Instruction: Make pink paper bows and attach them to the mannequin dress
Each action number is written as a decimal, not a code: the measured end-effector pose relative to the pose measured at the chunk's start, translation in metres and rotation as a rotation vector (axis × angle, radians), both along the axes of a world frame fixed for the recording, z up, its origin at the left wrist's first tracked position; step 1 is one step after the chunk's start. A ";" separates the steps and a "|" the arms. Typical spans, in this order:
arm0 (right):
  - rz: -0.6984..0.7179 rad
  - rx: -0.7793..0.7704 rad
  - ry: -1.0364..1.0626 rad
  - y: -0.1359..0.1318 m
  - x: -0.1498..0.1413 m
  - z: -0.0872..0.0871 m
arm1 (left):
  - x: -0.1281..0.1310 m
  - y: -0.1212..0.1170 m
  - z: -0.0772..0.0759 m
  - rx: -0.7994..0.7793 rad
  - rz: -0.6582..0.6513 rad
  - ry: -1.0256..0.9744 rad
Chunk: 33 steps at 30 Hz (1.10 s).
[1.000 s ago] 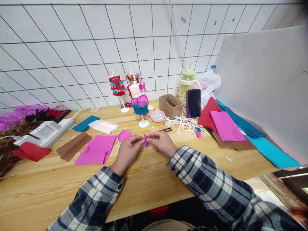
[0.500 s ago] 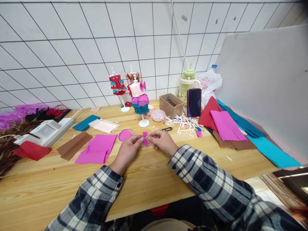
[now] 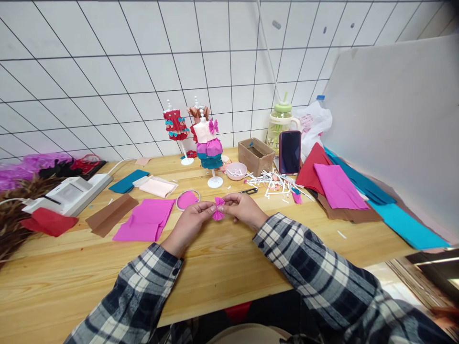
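Note:
Both hands meet over the middle of the wooden table (image 3: 222, 267). My left hand (image 3: 191, 222) and my right hand (image 3: 243, 209) each pinch one side of a small pleated pink paper bow (image 3: 218, 209), held just above the tabletop. A folded pink crepe sheet (image 3: 145, 220) and a white ring with pink paper inside (image 3: 187, 199) lie just left of my left hand. Small black scissors (image 3: 248, 191) rest just beyond my right hand. Behind them stands a mannequin in a pink and teal paper dress (image 3: 209, 148).
A second mannequin in a red dress (image 3: 175, 126), a pink bowl (image 3: 236, 170), a cardboard box (image 3: 256, 155), a phone (image 3: 290, 152) and a green bottle (image 3: 279, 123) stand at the back. Paper scraps (image 3: 274, 182) and stacked coloured sheets (image 3: 337, 186) lie right. A white device (image 3: 68, 193) sits left.
The pink bow has fanned out wider between my fingers and now looks larger. Both hands stay almost where they were, shifted slightly.

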State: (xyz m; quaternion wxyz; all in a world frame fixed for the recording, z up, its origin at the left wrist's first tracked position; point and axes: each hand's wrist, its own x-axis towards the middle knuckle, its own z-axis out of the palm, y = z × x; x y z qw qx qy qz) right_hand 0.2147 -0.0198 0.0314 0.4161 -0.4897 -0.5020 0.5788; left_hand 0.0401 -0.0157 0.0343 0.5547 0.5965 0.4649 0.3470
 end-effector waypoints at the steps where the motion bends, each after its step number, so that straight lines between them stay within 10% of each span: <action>1: 0.002 -0.002 0.008 0.000 0.001 0.001 | 0.000 0.000 0.000 0.001 -0.007 -0.004; 33: -0.060 0.288 -0.304 0.001 -0.001 -0.007 | 0.008 -0.003 0.005 0.218 0.115 0.173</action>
